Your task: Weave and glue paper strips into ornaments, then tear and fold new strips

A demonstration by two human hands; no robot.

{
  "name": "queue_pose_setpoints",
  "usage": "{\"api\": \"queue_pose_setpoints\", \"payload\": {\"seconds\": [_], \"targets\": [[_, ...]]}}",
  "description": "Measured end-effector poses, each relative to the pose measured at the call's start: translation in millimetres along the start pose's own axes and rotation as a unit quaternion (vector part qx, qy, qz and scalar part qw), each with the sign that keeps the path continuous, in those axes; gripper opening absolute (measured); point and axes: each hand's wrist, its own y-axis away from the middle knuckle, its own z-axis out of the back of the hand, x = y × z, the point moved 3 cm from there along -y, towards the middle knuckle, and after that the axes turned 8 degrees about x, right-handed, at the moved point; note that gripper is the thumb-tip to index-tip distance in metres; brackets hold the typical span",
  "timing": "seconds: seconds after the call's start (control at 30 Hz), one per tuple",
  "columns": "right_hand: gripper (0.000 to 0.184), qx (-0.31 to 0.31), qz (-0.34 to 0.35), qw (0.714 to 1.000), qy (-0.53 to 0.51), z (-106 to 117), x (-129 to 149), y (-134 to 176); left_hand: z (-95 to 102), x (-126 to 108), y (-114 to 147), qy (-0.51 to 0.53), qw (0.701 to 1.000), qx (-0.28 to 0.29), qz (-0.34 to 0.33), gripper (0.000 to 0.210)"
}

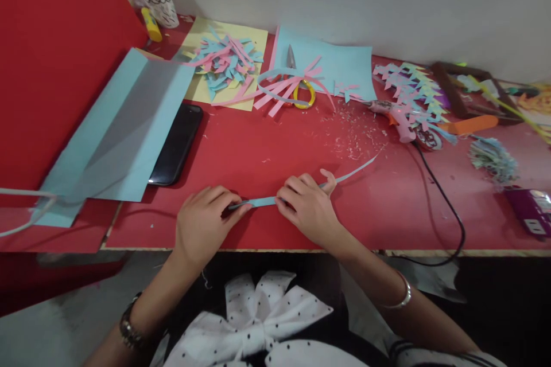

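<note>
A narrow light-blue paper strip [263,202] runs between my two hands, just above the red tabletop near its front edge. My left hand [204,218] pinches the strip's left end between thumb and fingers. Closed over the strip further right is my right hand [307,206], its little finger raised. Beyond that hand, the strip's free end trails up and to the right, thin and slightly curved. My fingers hide part of the strip.
Light-blue sheets [124,126] overlap a black phone [178,146] at left. Behind lie a pile of pink and blue paper pieces [228,60] and yellow-handled scissors [305,94]. A pink glue gun [398,117] trails its cord [443,198] over the front edge. A purple box [529,209] sits far right.
</note>
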Motion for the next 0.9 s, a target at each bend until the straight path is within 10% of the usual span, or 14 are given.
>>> {"api": "queue_pose_setpoints", "payload": {"seconds": [0.9], "targets": [[0.026,0.045,-0.029,0.999,0.001,-5,25,-10,0.9,4,2,-0.017,0.998,0.034,0.052,0.032]]}}
